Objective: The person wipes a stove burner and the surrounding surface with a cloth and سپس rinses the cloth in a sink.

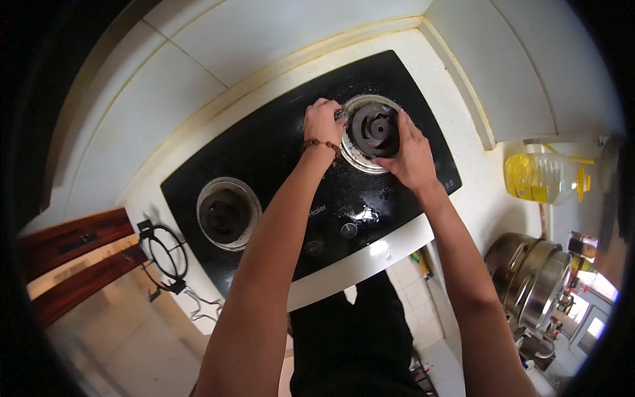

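A black Haier gas cooktop lies before me, wet with droplets around its right burner. My left hand, with a beaded bracelet at the wrist, grips a dark, shiny scrubbing pad, probably steel wool, at the left rim of that burner's metal drip ring. On the burner's other side, my right hand rests with thumb and fingers spread around the ring's right edge. Brown grime marks the ring. The left burner sits in its own stained ring, untouched by either hand.
Black pan supports stand at the left by dark red wooden boards. A yellow-capped oil bottle and stacked steel pots are on the right. A tiled wall rises behind the cooktop.
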A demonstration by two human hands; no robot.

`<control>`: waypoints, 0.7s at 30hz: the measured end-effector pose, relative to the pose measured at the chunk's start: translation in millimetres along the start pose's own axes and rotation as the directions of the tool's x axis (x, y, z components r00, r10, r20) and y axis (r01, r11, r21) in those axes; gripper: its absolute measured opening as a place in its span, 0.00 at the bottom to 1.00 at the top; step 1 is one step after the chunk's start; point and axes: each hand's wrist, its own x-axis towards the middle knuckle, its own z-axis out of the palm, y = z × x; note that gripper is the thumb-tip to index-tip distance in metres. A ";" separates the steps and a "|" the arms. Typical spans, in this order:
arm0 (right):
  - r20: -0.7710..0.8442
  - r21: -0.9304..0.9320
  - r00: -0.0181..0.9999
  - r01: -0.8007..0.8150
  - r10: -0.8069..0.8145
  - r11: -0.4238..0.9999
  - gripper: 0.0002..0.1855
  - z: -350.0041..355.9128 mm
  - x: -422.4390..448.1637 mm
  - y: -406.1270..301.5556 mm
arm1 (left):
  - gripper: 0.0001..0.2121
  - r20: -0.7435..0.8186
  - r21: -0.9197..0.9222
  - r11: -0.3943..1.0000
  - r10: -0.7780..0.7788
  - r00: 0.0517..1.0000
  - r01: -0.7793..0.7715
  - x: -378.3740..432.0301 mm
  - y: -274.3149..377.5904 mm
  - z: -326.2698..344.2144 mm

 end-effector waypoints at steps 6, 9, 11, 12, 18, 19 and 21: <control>0.063 -0.080 0.996 -0.052 0.057 0.995 0.68 -5.7 5.4 2.8 | 0.15 0.215 -0.053 0.998 -0.033 0.976 0.045 -53.6 -7.5 -10.3; 0.072 -0.140 0.997 0.019 -0.009 0.990 0.69 -9.6 9.8 -1.4 | 0.15 0.162 -0.109 0.994 -0.011 0.987 0.029 -63.5 -3.7 -16.7; 0.098 -0.122 0.995 0.033 -0.021 0.992 0.69 -9.4 10.6 -6.1 | 0.13 0.126 -0.043 0.998 -0.035 0.991 0.040 -42.0 -13.5 -21.3; 0.108 -0.099 0.994 0.040 -0.029 0.994 0.69 -8.6 13.1 -9.1 | 0.13 0.080 -0.015 0.999 -0.051 0.996 0.053 -33.2 -18.2 -21.3; 0.110 -0.156 0.991 0.088 -0.071 0.984 0.71 -5.5 14.6 -1.1 | 0.13 0.092 0.108 0.993 -0.061 0.994 0.051 -29.6 0.0 -21.0; 0.101 -0.160 0.993 0.085 -0.069 0.983 0.71 -5.5 14.6 3.5 | 0.12 0.159 0.118 0.992 -0.058 0.986 0.039 -42.7 3.4 -25.9; 0.121 -0.207 0.991 0.076 -0.051 0.975 0.71 -3.5 11.7 12.4 | 0.12 0.239 0.105 0.994 0.009 0.971 -0.035 -84.7 11.0 -29.3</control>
